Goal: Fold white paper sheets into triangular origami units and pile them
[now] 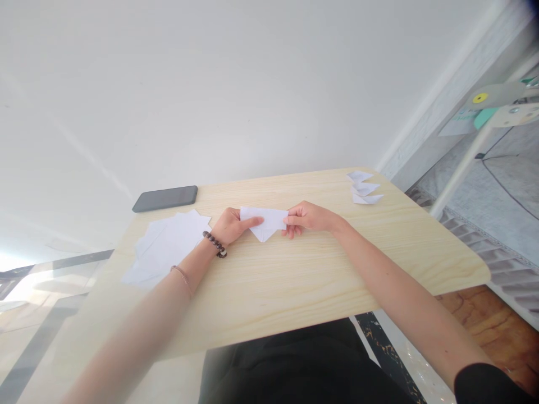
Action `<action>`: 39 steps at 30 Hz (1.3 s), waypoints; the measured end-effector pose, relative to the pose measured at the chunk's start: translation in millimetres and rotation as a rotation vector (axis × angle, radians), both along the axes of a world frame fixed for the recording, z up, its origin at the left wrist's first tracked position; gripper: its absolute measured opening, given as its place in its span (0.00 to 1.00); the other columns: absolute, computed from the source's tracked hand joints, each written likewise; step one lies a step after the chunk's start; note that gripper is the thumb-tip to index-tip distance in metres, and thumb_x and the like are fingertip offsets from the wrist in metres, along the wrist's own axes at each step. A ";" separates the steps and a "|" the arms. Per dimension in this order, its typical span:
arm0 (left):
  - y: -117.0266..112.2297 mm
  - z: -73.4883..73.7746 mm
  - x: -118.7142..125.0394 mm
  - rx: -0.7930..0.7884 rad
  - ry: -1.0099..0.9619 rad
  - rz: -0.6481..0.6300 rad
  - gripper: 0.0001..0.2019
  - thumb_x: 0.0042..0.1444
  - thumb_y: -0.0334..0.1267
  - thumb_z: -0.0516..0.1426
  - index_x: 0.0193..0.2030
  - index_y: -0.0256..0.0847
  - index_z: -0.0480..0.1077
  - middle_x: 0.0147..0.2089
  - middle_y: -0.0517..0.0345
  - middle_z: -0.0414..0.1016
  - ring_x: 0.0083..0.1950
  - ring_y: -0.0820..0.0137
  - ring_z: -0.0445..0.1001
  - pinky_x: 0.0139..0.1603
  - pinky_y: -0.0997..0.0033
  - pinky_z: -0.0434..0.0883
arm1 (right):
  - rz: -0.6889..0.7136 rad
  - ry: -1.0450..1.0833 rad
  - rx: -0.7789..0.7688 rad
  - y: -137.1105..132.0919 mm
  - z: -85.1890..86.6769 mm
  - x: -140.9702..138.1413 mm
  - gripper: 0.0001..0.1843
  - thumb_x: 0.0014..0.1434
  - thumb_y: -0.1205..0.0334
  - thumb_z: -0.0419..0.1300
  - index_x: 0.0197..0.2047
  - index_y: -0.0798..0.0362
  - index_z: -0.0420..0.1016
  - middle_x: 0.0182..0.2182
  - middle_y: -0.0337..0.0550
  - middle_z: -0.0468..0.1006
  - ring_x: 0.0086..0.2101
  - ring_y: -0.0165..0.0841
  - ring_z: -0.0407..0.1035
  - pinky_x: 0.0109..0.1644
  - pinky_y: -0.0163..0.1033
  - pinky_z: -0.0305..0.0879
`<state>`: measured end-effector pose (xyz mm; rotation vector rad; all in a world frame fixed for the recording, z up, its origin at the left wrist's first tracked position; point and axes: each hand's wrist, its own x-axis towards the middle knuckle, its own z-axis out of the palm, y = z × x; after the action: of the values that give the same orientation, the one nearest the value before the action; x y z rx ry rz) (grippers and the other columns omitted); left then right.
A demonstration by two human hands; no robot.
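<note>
Between my two hands is a folded white sheet of paper, with a straight upper edge and a point facing down toward me. My left hand grips its left end, the thumb lying across the front and the other fingers hidden behind. At the right end, my right hand pinches the paper between thumb and fingers. Left of my left wrist lies a loose pile of white paper sheets. Several small folded paper pieces with pointed ends stand in a row at the table's far right.
A dark phone lies at the back left of the light wooden table. The table's far edge runs along a white wall. Off to the right are a white metal pole and a dark cable.
</note>
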<state>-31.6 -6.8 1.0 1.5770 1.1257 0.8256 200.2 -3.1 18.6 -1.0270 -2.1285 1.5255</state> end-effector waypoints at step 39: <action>8.8 -6.0 -3.0 0.384 0.050 0.171 0.14 0.48 0.48 0.56 0.36 0.40 0.72 0.39 0.55 0.73 0.40 0.69 0.70 0.40 0.70 0.67 | -0.446 0.137 0.708 7.8 -21.9 -12.2 0.11 0.52 0.55 0.56 0.33 0.53 0.75 0.32 0.43 0.73 0.28 0.28 0.66 0.28 0.33 0.63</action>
<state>-34.5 2.1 -5.0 1.8395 1.2005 1.1758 188.0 4.7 -3.3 -0.9902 -1.9273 0.5460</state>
